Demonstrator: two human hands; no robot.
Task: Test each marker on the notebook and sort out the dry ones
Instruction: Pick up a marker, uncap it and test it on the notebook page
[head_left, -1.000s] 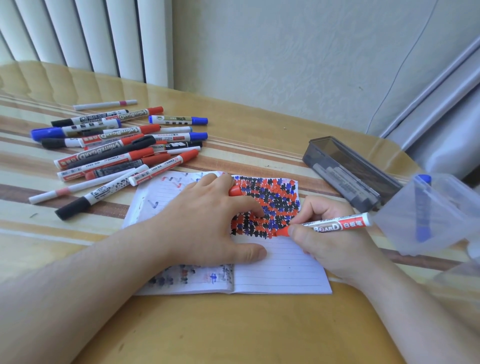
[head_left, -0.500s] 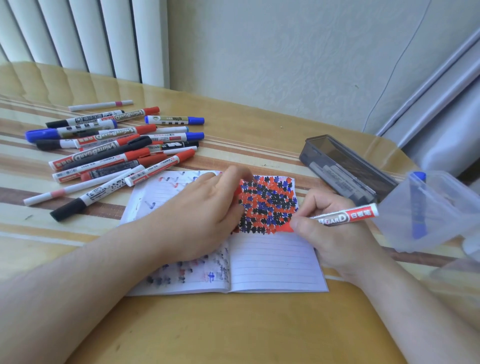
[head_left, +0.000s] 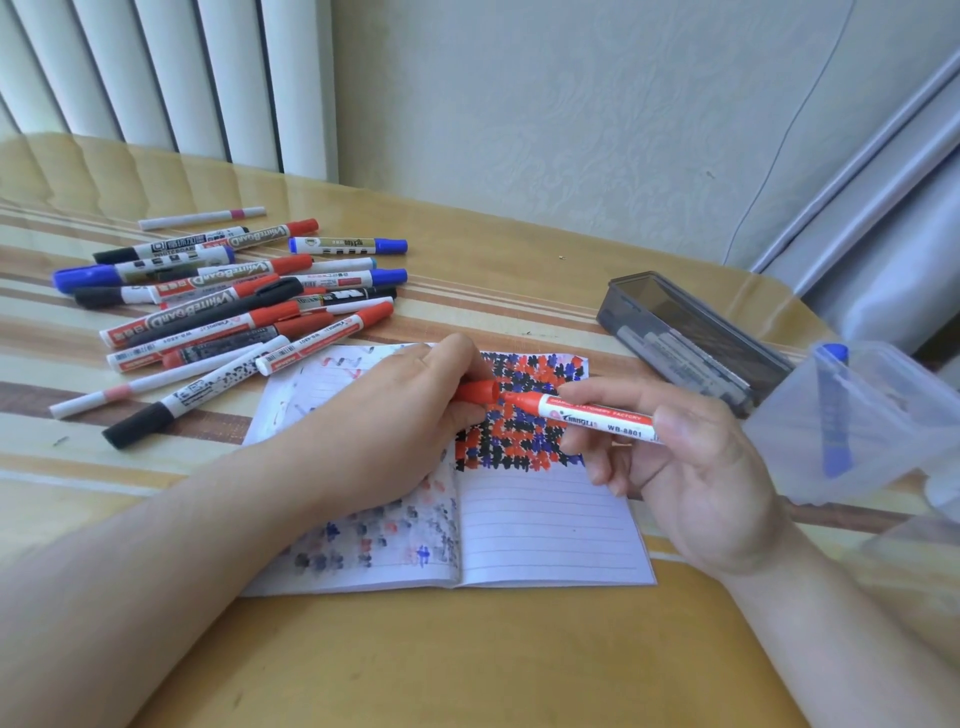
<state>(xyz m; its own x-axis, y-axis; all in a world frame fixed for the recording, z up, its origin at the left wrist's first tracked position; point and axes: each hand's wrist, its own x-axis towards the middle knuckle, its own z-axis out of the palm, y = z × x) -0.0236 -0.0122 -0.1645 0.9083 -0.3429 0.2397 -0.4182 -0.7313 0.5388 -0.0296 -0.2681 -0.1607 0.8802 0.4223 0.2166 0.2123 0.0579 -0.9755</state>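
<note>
1. While the left hand (head_left: 400, 431) rests over the open notebook (head_left: 545, 525) in the head view, its fingers pinch a red cap (head_left: 475, 391), most of which is hidden inside the curl of the hand.
2. Just right of those fingers, the right hand (head_left: 691, 457) holds the red marker (head_left: 587, 413) by its rear half, thumb and fingers curled round the barrel; the far end of the barrel is covered by the hand.
3. Between the two sets of fingers the marker's red front end meets the mouth of the cap; whether the tip is already inside cannot be told.
4. Beneath the fingers, the right-hand page carries a dense patch of red, black and blue marks, partly hidden by both hands; the left page shows fainter blotches below the left wrist.
5. Beyond and left of the left fingers lies a loose pile of markers (head_left: 228, 301) on the table (head_left: 467, 665), several overlapping so that single barrels are hard to separate.
6. Beyond the right fingers sits a dark box (head_left: 685, 338) with pale barrels dimly visible through its wall.
7. Right of the right hand, a clear container (head_left: 878, 431), blurred and cut by the frame edge, holds a blue marker (head_left: 834, 410).
</note>
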